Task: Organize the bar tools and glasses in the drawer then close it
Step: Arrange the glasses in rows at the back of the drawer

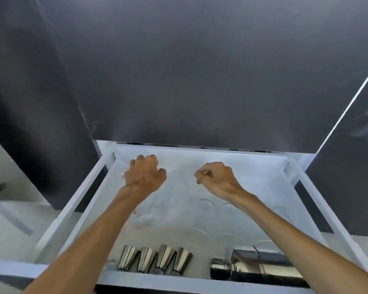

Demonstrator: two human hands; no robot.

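The drawer (77, 200) is open, metal cups (155, 259) and shaker (255, 266) lined up near. Both hands, left hand (146, 174) and right hand (216, 179), curl over blurred glasses (179, 200); whether they grip any, I cannot tell. Closing remains.

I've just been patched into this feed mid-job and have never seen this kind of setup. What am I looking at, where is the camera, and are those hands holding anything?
There is no machine here: a person works bare-handed, and the single picture comes from a wide-angle camera on their head, looking down. Below is an open white drawer under a dark countertop. Along its near edge lie four small metal cups in a row and a steel cocktail shaker on its side. Clear glasses, hard to make out against the white liner, fill the middle. The left hand and right hand are both curled over the far part; whether either grips a glass is unclear.
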